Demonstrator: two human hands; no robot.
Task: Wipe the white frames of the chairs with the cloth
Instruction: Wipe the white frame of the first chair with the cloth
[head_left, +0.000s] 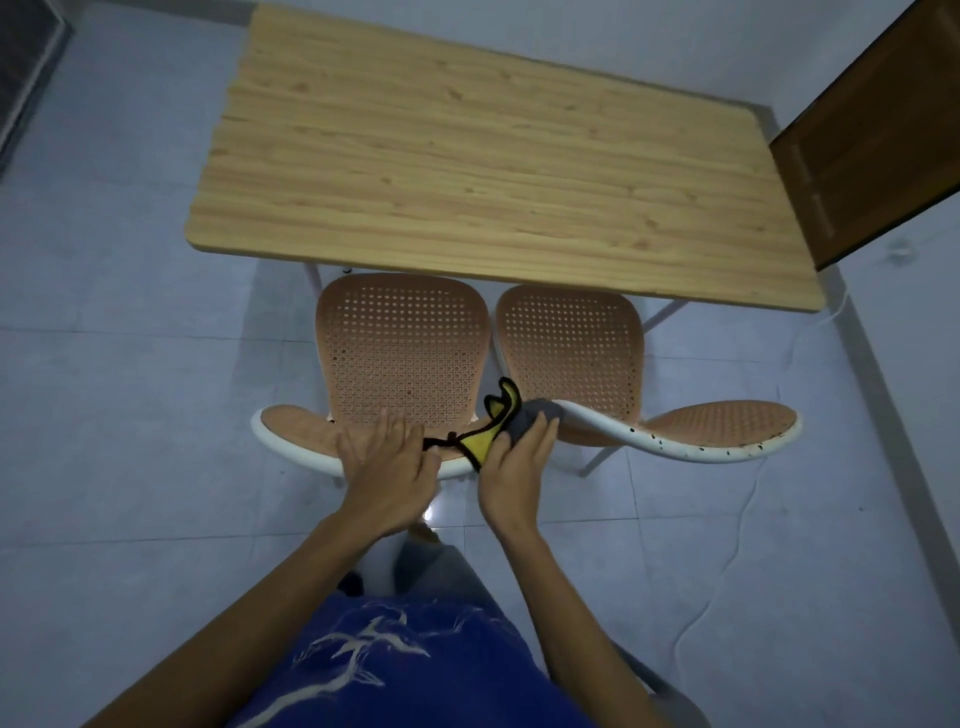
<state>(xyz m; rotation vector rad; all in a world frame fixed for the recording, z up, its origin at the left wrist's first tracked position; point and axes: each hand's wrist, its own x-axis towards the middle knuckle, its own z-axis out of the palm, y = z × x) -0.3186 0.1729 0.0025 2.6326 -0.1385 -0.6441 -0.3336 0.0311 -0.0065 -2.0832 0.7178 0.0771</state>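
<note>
Yellow-and-grey cloth (498, 439) is bunched on the left end of the speckled white frame (675, 451) of the right chair (571, 343), and the right hand (511, 470) is curled round it, pressing down. Left hand (387, 467) rests on the white rim (298, 453) of the left chair (405, 338), fingers loosely straight, holding nothing

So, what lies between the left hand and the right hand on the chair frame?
The yellow, black-edged cloth, gripped by the right hand, trails toward the left hand over the white frame. Head view.
</note>
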